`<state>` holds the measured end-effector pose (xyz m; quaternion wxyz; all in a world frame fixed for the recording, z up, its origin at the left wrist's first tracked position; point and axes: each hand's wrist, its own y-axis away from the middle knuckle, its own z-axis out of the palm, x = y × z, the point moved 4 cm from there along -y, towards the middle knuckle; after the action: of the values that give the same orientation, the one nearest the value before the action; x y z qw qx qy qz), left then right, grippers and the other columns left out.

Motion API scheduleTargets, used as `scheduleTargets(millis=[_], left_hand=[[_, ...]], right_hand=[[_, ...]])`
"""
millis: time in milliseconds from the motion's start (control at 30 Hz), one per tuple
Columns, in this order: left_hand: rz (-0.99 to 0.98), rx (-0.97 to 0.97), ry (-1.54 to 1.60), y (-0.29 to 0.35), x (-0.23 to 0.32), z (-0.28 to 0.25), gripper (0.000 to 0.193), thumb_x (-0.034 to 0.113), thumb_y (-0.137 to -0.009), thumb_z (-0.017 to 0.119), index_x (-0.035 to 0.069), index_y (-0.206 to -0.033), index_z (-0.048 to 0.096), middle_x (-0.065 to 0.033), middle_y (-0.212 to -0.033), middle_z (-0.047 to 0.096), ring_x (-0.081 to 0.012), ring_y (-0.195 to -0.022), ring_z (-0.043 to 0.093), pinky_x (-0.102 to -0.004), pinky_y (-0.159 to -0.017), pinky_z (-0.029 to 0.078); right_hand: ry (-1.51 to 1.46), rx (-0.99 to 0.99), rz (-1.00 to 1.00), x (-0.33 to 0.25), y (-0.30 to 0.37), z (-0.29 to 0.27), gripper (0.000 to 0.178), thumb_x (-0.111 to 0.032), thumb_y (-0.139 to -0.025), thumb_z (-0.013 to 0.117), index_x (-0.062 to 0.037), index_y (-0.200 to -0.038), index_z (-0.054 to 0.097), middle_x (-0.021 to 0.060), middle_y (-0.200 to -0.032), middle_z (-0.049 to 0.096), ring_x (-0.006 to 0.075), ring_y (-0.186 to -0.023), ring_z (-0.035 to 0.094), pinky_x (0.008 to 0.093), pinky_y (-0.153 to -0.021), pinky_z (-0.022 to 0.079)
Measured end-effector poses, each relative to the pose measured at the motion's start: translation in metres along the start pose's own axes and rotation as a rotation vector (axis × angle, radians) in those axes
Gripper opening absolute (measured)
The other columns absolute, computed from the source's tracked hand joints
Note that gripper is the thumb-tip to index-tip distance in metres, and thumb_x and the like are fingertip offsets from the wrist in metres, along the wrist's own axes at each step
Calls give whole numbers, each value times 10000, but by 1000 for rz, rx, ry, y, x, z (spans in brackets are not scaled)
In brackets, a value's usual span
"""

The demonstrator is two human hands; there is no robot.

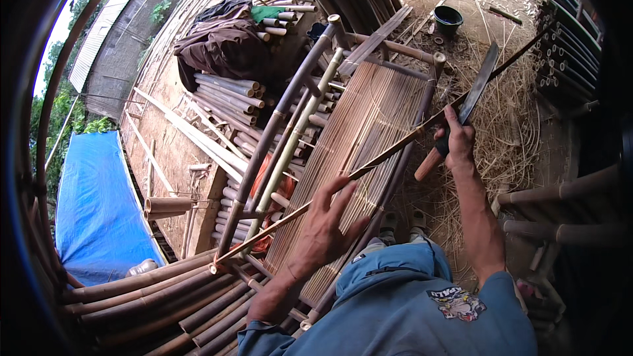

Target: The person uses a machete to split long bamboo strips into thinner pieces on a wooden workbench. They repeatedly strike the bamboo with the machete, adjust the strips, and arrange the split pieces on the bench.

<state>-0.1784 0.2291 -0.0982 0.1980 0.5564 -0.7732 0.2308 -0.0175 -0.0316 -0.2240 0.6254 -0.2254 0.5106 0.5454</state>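
Observation:
A long dark bamboo strip (389,152) runs slantwise across the view, over a bamboo bench (356,118) with a slatted seat. My left hand (323,221) is over the bench seat, fingers stretched and apart, with fingertips at the strip; whether they press on it I cannot tell. In my right hand (458,142) is a machete (479,84), its broad blade pointing up and away and its wooden handle end showing below the fist. Near the blade's base, the strip passes by my right fingers. The strip's lower left end rests near the bench's corner.
Bamboo poles (151,296) lie at the lower left, and more are stacked behind the bench under a brown cloth (217,46). A black bucket (448,21) stands beyond. Shavings (508,138) litter the ground at right. A blue tarp (99,204) spreads at far left.

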Motion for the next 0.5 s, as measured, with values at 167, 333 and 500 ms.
scheduleTargets(millis=[167, 333, 500], left_hand=[[-416, -439, 454, 41, -109, 37, 486, 277, -910, 640, -25, -1265, 502, -117, -1024, 596, -209, -946, 602, -346, -822, 495], [-583, -432, 999, 36, -82, 78, 345, 225, -930, 630, -26, -1165, 597, 34, -709, 524, -55, -588, 512, -211, -532, 440], [-552, -286, 1030, -6, -53, 118, 380, 232, -933, 626, 8, -1237, 582, 64, -731, 497, -6, -557, 388, -171, -471, 300]], right_hand=[[259, -41, -205, -52, -43, -5, 304, -332, -853, 713, -45, -800, 627, 0, -672, 583, 90, -508, 535, 242, -470, 442], [1089, -26, -554, -94, -70, -27, 567, -625, -921, 438, -71, -980, 546, -29, -570, 498, 101, -424, 477, 250, -419, 398], [1223, -304, -878, -43, 23, -19, 576, -611, -924, 416, -47, -981, 518, 43, -708, 525, 174, -578, 560, 323, -469, 478]])
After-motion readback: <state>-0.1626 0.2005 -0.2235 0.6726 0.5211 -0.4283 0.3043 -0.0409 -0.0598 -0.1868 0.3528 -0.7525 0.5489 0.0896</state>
